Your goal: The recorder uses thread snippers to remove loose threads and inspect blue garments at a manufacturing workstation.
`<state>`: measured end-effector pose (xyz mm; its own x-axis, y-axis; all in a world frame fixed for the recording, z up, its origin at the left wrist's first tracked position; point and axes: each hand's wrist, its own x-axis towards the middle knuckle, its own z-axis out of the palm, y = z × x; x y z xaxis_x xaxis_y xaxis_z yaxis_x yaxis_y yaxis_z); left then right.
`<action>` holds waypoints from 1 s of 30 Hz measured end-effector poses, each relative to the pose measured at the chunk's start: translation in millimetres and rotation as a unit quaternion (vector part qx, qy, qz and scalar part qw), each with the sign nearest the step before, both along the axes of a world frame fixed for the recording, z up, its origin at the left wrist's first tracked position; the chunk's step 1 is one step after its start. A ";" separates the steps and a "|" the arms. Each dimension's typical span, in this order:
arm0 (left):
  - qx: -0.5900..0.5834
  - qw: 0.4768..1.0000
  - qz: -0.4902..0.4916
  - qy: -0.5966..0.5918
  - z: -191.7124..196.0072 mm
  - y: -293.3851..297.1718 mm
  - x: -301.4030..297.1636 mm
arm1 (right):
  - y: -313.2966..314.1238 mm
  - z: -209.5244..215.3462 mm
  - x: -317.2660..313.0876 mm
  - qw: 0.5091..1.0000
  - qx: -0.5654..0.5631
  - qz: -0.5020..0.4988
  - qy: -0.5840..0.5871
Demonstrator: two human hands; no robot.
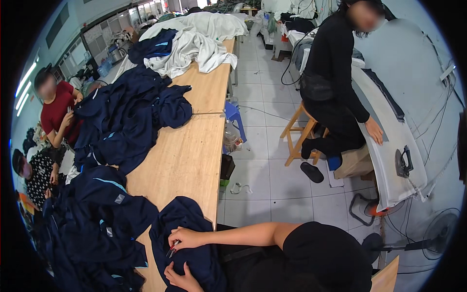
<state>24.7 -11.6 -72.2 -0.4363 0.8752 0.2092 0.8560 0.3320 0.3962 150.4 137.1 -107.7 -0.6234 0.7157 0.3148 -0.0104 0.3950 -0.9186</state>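
A dark navy garment (182, 214) lies bunched at the near edge of the wooden table, partly over my lap. My right hand (187, 238) reaches in from the right and is closed around small thread snips (171, 250) with a bit of red on them. The snips' tips point down at the navy cloth. Lower down, my left hand (181, 278) rests on the same garment, thumb and fingers apart; the frame's lower edge cuts off its wrist. Just left of both hands is a heap of navy garments (92, 219) with light blue trim.
The wooden table (170, 155) runs away from me, with more navy garments (126, 112) and white cloth (194, 44) farther along. Two people stand or sit across its left side. At right, a person on a wooden stool (296, 131) works at an ironing board (389, 155) with an iron (403, 162).
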 end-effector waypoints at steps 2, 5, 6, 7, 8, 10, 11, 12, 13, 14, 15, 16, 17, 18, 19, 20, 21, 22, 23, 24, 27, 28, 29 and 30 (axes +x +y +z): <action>-0.001 1.000 0.001 -0.007 -0.4 -1.2 -1.7 | 0.1 -1.0 -1.0 1.000 0.007 0.001 -0.009; 0.012 1.000 0.009 -0.007 -12.5 -1.6 -5.6 | 0.2 -2.6 -4.6 1.000 0.020 -0.001 -0.002; 0.028 1.000 0.014 0.000 -17.0 -2.2 -7.2 | -0.2 -2.2 -5.1 1.000 0.019 0.000 -0.003; 0.028 1.000 0.015 0.000 -19.9 -3.1 -9.1 | -0.4 -1.7 -5.5 1.000 0.013 0.003 -0.004; 0.024 1.000 0.016 -0.001 -20.0 -2.9 -8.8 | -0.6 -1.9 -5.1 1.000 0.007 0.004 -0.006; 0.020 1.000 0.016 -0.001 -20.2 -2.7 -8.6 | -0.6 -2.1 -4.4 1.000 0.009 0.001 -0.002; 0.024 1.000 0.010 -0.001 -20.0 -2.8 -8.5 | -0.3 -2.7 -4.0 1.000 0.013 -0.001 0.002; 0.027 1.000 0.005 0.000 -19.9 -2.7 -8.2 | 0.0 -3.2 -4.2 1.000 0.012 -0.003 0.002; 0.027 1.000 0.003 0.000 -20.2 -2.6 -8.1 | 0.2 -3.6 -4.7 1.000 0.013 -0.004 0.002; 0.030 1.000 0.005 -0.002 -20.7 -2.9 -8.2 | -0.1 -3.0 -4.6 1.000 0.014 -0.004 0.002; 0.034 0.999 0.007 -0.003 -21.0 -3.0 -8.2 | -0.4 -2.5 -4.1 1.000 0.013 -0.005 0.002; 0.034 0.999 0.006 -0.003 -20.7 -2.8 -8.0 | -0.5 -2.0 -3.8 1.000 0.014 -0.006 0.001; 0.033 0.999 0.005 -0.003 -20.2 -2.9 -7.5 | -0.7 -2.1 -3.6 1.000 0.014 -0.006 0.000; 0.032 0.999 0.004 -0.002 -20.0 -2.9 -7.2 | -0.6 -2.1 -3.3 1.000 0.014 -0.007 0.000; 0.031 1.000 0.004 -0.002 -20.1 -2.6 -7.2 | -0.1 -2.0 -3.1 1.000 0.013 -0.008 0.001; 0.031 1.000 0.003 0.000 -20.6 -2.5 -7.6 | -0.2 -2.0 -3.2 1.000 0.012 -0.009 0.002; 0.031 1.000 0.003 0.003 -21.2 -2.3 -8.0 | -0.4 -2.0 -3.2 1.000 0.012 -0.009 0.002; 0.030 1.000 0.003 0.003 -22.0 -2.1 -8.6 | -0.5 -1.9 -3.0 1.000 0.011 -0.009 0.002; 0.031 1.000 0.002 0.002 -23.3 -2.6 -9.6 | -1.0 -0.8 -2.9 1.000 0.010 -0.009 0.002; 0.033 0.999 0.001 0.001 -24.0 -2.9 -10.2 | -1.3 0.3 -2.3 1.000 0.009 -0.009 0.002; 0.037 0.999 -0.001 -0.003 -23.4 -3.2 -10.4 | -1.8 1.4 -1.9 1.000 0.009 -0.006 -0.003; 0.036 0.999 -0.001 -0.003 -22.7 -3.3 -10.2 | -2.0 1.5 -2.0 1.000 0.011 -0.007 -0.001; 0.032 0.999 0.000 -0.004 -21.7 -3.3 -10.0 | -1.9 0.9 -2.4 1.000 0.012 -0.008 0.001; 0.029 1.000 0.001 -0.006 -21.1 -3.2 -9.6 | -1.7 0.4 -2.7 1.000 0.012 -0.008 0.001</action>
